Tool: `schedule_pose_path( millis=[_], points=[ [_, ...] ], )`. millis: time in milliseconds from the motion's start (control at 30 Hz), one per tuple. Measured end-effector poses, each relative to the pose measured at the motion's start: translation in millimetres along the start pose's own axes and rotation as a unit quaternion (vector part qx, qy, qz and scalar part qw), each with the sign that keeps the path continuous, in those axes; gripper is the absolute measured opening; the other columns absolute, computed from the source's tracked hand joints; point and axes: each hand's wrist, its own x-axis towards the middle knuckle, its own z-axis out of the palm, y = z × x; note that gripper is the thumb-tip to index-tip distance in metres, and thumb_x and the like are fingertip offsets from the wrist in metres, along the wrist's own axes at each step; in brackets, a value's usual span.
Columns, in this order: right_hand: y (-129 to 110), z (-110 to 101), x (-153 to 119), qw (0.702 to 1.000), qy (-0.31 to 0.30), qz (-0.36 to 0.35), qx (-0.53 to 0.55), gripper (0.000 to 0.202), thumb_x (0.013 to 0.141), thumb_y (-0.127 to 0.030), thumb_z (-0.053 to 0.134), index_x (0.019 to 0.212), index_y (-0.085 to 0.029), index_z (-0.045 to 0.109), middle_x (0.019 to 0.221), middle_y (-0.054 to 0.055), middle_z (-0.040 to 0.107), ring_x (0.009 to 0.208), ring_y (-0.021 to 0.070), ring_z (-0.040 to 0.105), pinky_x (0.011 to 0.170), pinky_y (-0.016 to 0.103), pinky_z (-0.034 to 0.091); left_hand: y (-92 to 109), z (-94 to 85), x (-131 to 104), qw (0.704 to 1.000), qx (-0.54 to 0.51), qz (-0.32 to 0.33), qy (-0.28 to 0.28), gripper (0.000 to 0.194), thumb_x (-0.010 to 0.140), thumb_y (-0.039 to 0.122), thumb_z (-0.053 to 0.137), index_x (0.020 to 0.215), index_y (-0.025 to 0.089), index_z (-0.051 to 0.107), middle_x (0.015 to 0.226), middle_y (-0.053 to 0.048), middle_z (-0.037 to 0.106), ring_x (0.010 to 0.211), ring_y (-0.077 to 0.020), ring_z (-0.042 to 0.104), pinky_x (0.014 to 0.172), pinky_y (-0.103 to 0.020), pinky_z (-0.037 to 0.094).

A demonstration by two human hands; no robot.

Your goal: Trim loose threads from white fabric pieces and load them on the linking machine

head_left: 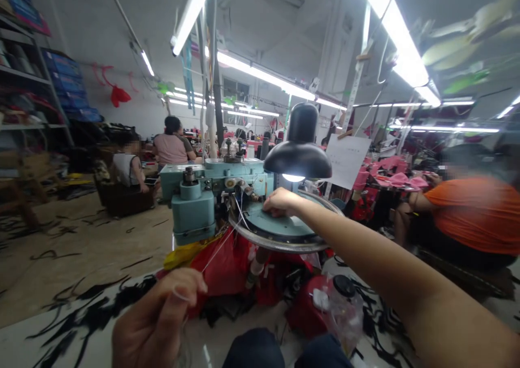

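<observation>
Pinched between the fingers of my left hand point(156, 316) is a thin white thread point(217, 250), stretched up toward a teal sewing machine point(193, 216). My right hand point(279, 201) reaches across to the machine's round teal plate point(260, 223), with the fingers curled down at its surface. What those fingertips hold, if anything, is hidden. Around the plate runs a toothed metal ring point(280, 245). White threads also hang from the machine head beside my right hand. A black lamp point(298, 159) shines down just above that hand.
Red fabric point(223, 265) and a yellow cloth point(184, 254) hang under the machine. A clear plastic jug point(345, 311) with a black cap stands below at right. Black scraps point(97, 308) litter the floor. A person in orange point(479, 211) sits at right; other people sit at back left.
</observation>
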Motion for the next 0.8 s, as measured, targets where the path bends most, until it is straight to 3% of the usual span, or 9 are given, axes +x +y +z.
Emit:
schedule_pose_path(
  millis=[100,367,633,800],
  points=[
    [-2.3,2.1,-0.8,1.000,0.007,0.008,-0.012,0.016,0.094,-0.028,0.062,0.089,-0.013,0.064,0.079,-0.001,0.065,0.060,0.0082,0.060,0.055,0.021,0.052,-2.0,5.4,2.3,0.998,-0.046,0.003,-0.043,0.032,0.091,0.033,0.059,0.062,0.019,0.057,0.074,-0.003,0.066,0.074,-0.0166,0.065,0.072,-0.027,0.052],
    [13.3,-5.3,-3.4,0.996,0.003,-0.063,0.067,0.008,0.078,-0.008,0.071,0.073,-0.014,0.069,0.058,-0.005,0.062,0.046,0.0059,0.053,0.050,0.018,0.050,-6.2,3.9,1.2,0.998,-0.033,-0.010,-0.045,0.034,0.090,0.036,0.060,0.061,0.018,0.057,0.079,-0.006,0.067,0.072,-0.0178,0.063,0.062,-0.026,0.049],
    [14.2,-9.9,0.0,0.988,0.035,-0.090,0.125,0.018,0.068,-0.004,0.073,0.080,-0.015,0.069,0.065,-0.001,0.066,0.055,0.0101,0.060,0.052,0.019,0.054,-6.1,-1.5,2.7,0.998,-0.043,0.006,-0.041,0.031,0.090,0.030,0.059,0.061,0.020,0.055,0.075,-0.004,0.065,0.076,-0.0180,0.064,0.070,-0.028,0.051],
    [18.2,-3.7,3.5,0.986,0.028,-0.102,0.132,0.014,0.071,-0.007,0.072,0.083,-0.014,0.070,0.069,0.000,0.068,0.058,0.0102,0.062,0.056,0.020,0.055,-7.0,-0.5,1.9,0.998,-0.033,0.009,-0.046,0.031,0.092,0.028,0.056,0.062,0.020,0.053,0.073,-0.002,0.063,0.072,-0.0161,0.062,0.069,-0.027,0.050]
  ],
)
